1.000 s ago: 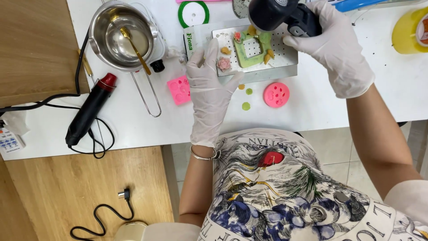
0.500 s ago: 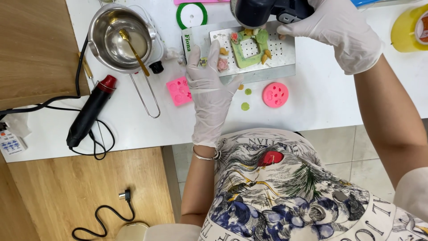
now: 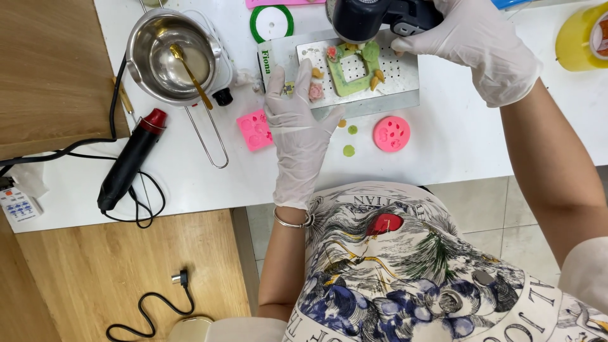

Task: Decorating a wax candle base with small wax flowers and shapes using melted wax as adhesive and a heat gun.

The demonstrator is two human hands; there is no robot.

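Two gloved hands in my view: left hand [image 3: 297,126] lies flat, fingers spread, pressing the near edge of the perforated metal plate [image 3: 405,79] on the white tabletop [image 3: 443,145]. Farther out, right hand [image 3: 481,44] is wrapped around a dark heat tool [image 3: 370,18], nozzle just over the green square frame [image 3: 345,79] sitting on the plate.

1. Bright, even overhead light; white table [image 3: 443,152] near blown out.
2. Soft short shadows under the gloved left hand [image 3: 297,130].
3. Glare inside the steel pot [image 3: 168,54].
4. Sharp focus, slight wide-angle bending at edges.
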